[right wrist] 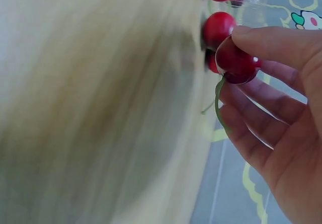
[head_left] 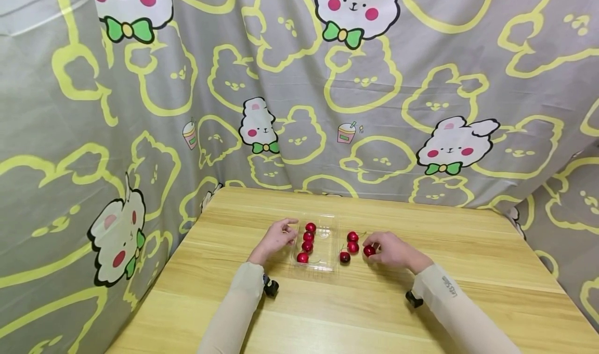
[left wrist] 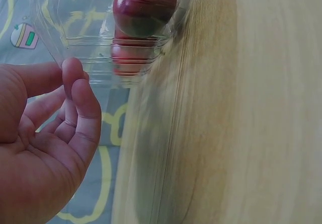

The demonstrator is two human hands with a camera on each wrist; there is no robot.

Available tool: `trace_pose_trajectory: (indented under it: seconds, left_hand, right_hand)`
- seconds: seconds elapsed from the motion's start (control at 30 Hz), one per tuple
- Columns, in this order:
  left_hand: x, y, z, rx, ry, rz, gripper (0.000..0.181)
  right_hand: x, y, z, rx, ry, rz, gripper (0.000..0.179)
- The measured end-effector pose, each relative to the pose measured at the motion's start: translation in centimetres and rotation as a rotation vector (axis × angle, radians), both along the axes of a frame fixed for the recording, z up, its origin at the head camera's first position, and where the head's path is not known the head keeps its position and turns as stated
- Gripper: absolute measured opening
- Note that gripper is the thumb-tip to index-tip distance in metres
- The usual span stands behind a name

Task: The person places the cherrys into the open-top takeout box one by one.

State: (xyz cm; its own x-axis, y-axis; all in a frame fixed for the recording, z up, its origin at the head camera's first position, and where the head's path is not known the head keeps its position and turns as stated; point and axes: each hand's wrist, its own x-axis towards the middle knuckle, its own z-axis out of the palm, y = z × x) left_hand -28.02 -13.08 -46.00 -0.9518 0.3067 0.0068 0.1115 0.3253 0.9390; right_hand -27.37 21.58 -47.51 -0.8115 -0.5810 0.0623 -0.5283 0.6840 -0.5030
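Observation:
A clear plastic box (head_left: 327, 245) lies on the table with several red cherries (head_left: 307, 246) in a row along its left side. At that side my left hand (head_left: 279, 236) pinches the rim between thumb and forefinger (left wrist: 85, 98), the other fingers curled beneath. To the right of the box, my right hand (head_left: 389, 249) holds a dark red cherry (right wrist: 236, 62) between thumb and fingers, its green stem hanging free. Three more cherries (head_left: 353, 247) lie on the wood between the box and my right hand, the nearest one darker than the others.
The wooden table (head_left: 374, 312) reaches back to a grey curtain (head_left: 299, 83) with yellow outlines and rabbit figures, which also hangs along the left side. Each wrist carries a small black camera (head_left: 271, 286) just above the tabletop.

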Motion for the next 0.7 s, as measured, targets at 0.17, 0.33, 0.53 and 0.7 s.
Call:
trace_pose_trajectory:
  seconds: [0.17, 0.33, 0.53, 0.7]
  left_hand:
    - [0.7, 0.2, 0.9, -0.002, 0.009, 0.01, 0.039]
    - [0.8, 0.1, 0.9, -0.001, 0.006, 0.001, 0.04]
    - [0.5, 0.0, 0.6, 0.005, 0.021, -0.009, 0.041]
    - [0.5, 0.0, 0.6, 0.006, 0.024, -0.006, 0.04]
  right_hand:
    - [-0.2, -0.3, 0.8, -0.021, 0.053, 0.023, 0.03]
    - [-0.3, -0.8, 1.6, -0.034, 0.102, 0.027, 0.028]
    - [-0.6, -1.6, 2.5, -0.055, 0.103, 0.015, 0.027]
    - [-1.0, -2.4, 3.0, -0.063, 0.106, 0.021, 0.025]
